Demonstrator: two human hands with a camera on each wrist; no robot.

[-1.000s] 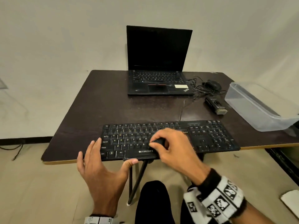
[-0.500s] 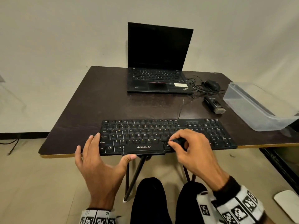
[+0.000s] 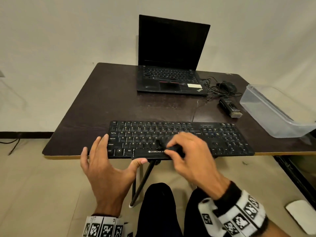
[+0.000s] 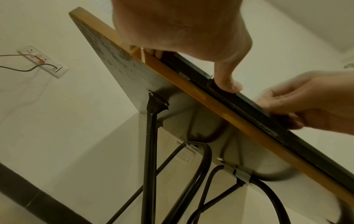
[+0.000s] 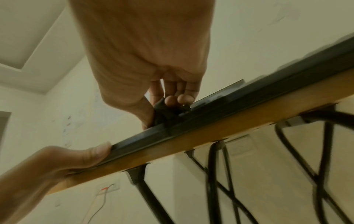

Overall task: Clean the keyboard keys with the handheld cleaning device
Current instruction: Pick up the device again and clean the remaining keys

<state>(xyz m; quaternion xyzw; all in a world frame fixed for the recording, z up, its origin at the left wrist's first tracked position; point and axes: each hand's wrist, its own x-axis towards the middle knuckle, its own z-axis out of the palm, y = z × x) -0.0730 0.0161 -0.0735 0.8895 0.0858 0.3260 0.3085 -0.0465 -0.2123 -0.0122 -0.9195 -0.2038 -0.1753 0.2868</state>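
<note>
Dark table [image 3: 102, 103], keyboard [image 3: 222, 139], right hand [image 3: 189, 156] gripping cleaning device [image 3: 159, 145] on keys

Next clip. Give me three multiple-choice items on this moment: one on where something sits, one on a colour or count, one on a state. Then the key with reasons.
1. Where does the laptop stand?
A. at the table's far edge, behind the keyboard
B. on the floor
C. inside the plastic tub

2. What colour is the keyboard?
A. white
B. black
C. red

3. What is the right hand doing?
A. resting flat and empty
B. hanging off the table
C. holding a small black cleaning device over the keys

Key: 1 A, it stands open beyond the keyboard; 2 B, its body and keys are black; 3 C, the fingers curl round the device above the bottom rows.
</note>
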